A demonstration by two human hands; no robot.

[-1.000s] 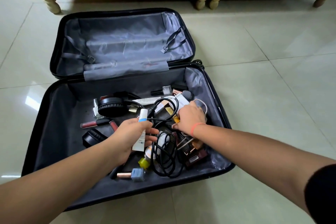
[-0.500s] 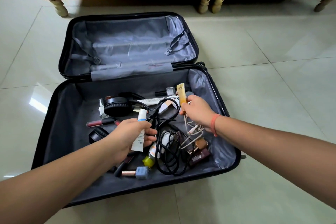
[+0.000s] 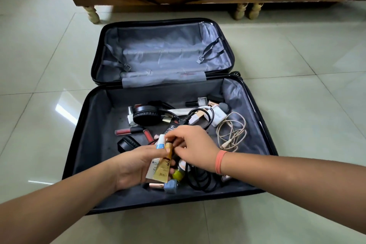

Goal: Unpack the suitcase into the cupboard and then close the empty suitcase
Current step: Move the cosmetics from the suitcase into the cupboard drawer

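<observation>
Since the earlier frame, the right hand [image 3: 195,145] has brought the gold tube [image 3: 163,172] from right of the headphones [image 3: 145,115] to a spot nearer the viewer than them, beside the white tube [image 3: 156,159]. The left hand [image 3: 136,166] curls round both tubes, which overlap in its palm. The right hand's fingertips pinch the gold tube's cap end, though blur softens the detail.

Both tubes look light, soft-walled and a little slick. They are probably best gripped round the middle, firmly but without squeezing the contents toward the cap.

The open suitcase [image 3: 79,130] lies on the tiled floor [image 3: 297,65]. Its half beyond the headphones holds only loose straps. The headphones' own half is still cluttered:
- a red lip gloss [image 3: 126,130] just nearer than the headphones;
- a white charger [image 3: 217,116] and a coiled beige cable [image 3: 232,130] to their right;
- a black cable [image 3: 202,179] and small bottles nearer the viewer, under the hands.

Most of the unpacking looks still to be done.
</observation>
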